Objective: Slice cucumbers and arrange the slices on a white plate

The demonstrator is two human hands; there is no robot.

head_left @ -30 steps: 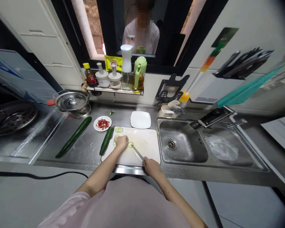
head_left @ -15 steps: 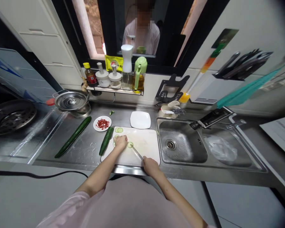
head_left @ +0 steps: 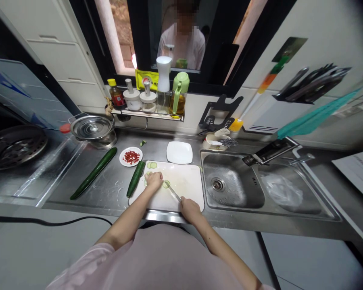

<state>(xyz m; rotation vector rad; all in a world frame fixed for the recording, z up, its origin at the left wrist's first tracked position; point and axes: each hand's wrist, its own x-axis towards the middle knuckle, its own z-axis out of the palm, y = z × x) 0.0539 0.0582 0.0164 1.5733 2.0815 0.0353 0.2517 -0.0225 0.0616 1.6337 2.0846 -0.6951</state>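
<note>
On the white cutting board (head_left: 189, 189), my right hand (head_left: 190, 209) grips a knife (head_left: 174, 193) by its handle. The blade points up and left, its front part at a round cucumber slice (head_left: 166, 184). My left hand (head_left: 154, 180) is closed, resting at the board's left-middle beside the knife tip; whatever its fingers hold is hidden under them. Cucumber slices (head_left: 152, 165) lie near the board's top left corner, and a few more show partly from beneath my left hand. A cut length of cucumber (head_left: 135, 179) lies along the board's left edge.
A whole cucumber (head_left: 93, 174) lies further left on the steel counter. Behind the board are a small plate of chopped red pieces (head_left: 121, 160) and a white square plate (head_left: 179, 152). The sink (head_left: 232, 197) adjoins the right side; a lidded pot (head_left: 93, 128) stands back left.
My right hand and the knife have shifted slightly left and away from me, with the blade now across the slice. My left hand stays in about the same place. The view has shifted a little.
</note>
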